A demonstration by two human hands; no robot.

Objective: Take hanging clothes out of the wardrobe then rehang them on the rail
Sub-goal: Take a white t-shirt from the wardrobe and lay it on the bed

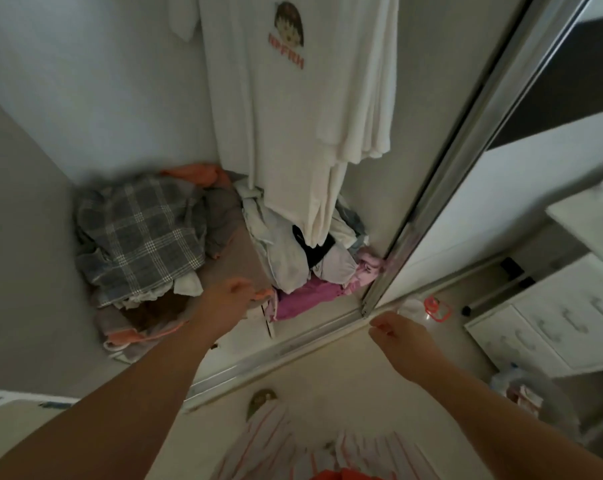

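Note:
A white T-shirt [293, 109] with a cartoon print hangs inside the open wardrobe, its hem brushing a heap of clothes. More white garments [369, 109] hang just behind it on the right. The rail and hangers are out of frame at the top. My left hand [229, 297] reaches into the wardrobe, low over the heap, fingers loosely curled with nothing clearly held. My right hand [395, 332] hovers by the bottom door track, fingers curled and holding nothing.
A mirrored sliding door [473, 174] stands to the right, its track [293, 348] along the floor. On the wardrobe floor lie a grey plaid garment [140, 237], white clothes [286, 254] and pink ones [310, 296]. The mirror reflects a white dresser [563, 320].

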